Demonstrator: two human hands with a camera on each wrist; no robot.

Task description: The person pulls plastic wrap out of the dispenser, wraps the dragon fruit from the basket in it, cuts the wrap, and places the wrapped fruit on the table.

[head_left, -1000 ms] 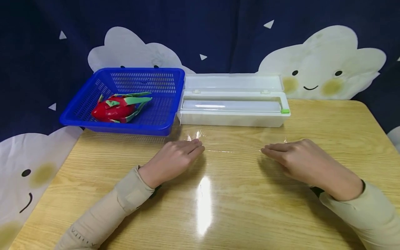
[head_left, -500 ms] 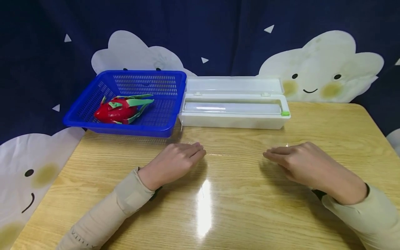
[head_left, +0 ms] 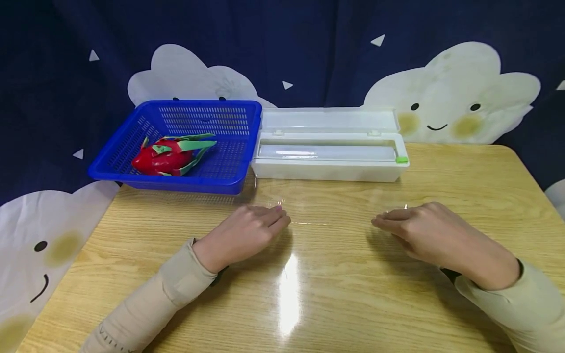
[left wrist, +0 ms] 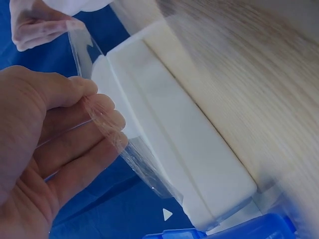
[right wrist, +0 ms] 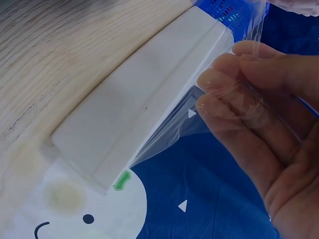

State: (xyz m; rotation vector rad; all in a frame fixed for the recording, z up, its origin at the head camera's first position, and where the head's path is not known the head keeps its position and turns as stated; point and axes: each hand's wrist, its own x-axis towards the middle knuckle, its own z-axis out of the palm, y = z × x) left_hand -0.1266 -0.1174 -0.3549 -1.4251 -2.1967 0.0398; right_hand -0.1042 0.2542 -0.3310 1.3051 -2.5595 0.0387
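Note:
A clear sheet of cling film (left wrist: 144,167) stretches from the white dispenser box (head_left: 328,171) toward me. At its near left corner, my left hand (head_left: 242,231) pinches it between thumb and fingers. My right hand (head_left: 434,236) pinches the near right corner, and bunched film (right wrist: 234,102) covers its fingertips. Both hands hover over the table in front of the box, well apart. The lid (head_left: 331,120) is raised at the back, and the film roll (head_left: 326,152) shows inside. A green slider (head_left: 401,160) sits at the right end of the box's front edge.
Left of the box stands a blue plastic basket (head_left: 176,184), close against its end. A red dragon fruit (head_left: 163,158) with green leaf tips lies in it. Behind the wooden table (head_left: 353,294) hangs a dark blue curtain (head_left: 309,44) with cloud faces.
The film's front edge and both hands have come very slightly nearer to me. The head view has shifted a little. Both pinches on the film stay the same.

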